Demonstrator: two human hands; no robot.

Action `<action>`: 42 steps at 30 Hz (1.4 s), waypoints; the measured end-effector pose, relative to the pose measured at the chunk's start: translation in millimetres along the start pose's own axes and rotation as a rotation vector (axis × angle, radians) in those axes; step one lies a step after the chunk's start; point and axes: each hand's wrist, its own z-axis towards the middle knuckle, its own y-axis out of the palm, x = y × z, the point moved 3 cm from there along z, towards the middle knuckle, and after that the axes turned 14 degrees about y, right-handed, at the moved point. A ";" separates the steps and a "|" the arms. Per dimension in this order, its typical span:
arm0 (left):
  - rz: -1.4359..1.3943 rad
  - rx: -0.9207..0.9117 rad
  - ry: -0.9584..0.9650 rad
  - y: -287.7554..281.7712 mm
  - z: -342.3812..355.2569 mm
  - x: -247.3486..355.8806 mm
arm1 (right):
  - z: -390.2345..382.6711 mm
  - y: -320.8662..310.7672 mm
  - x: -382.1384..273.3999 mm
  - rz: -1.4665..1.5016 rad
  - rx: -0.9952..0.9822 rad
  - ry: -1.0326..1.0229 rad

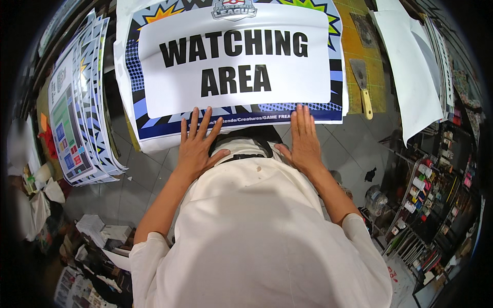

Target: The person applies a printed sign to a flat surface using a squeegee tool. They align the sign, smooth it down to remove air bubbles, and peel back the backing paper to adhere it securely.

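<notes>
A large printed sign sheet (233, 97) lies flat in front of me, with a white middle panel, big black lettering and a blue patterned border. White margin paper (122, 82) shows along its left side. My left hand (197, 143) is open, palm down, its spread fingertips touching the sign's lower border left of the middle. My right hand (304, 138) is open too, its fingers straight and close together, with the tips on the lower border further right. Neither hand grips anything. Right of the sign, a scraper (362, 87) with a pale yellow handle rests on the yellow cutting mat (377, 95).
A flat dark metal blade (363, 30) lies beyond the scraper. At the left hangs a stack of printed sheets (82, 118), and white sheets (411, 72) curl over the right side. A rack of small items (418, 190) stands at the right, boxes (100, 230) at lower left.
</notes>
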 end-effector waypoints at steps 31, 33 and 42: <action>0.037 0.044 0.039 -8.7 82.6 6.4 | -6.8 -28.1 74.4 -0.025 0.222 0.293; 0.056 0.038 0.053 -7.7 82.8 5.5 | 6.4 -32.9 47.0 -0.105 0.209 0.259; 0.131 0.027 0.018 -5.0 86.0 3.1 | 73.8 -19.1 -69.2 0.235 0.129 -0.245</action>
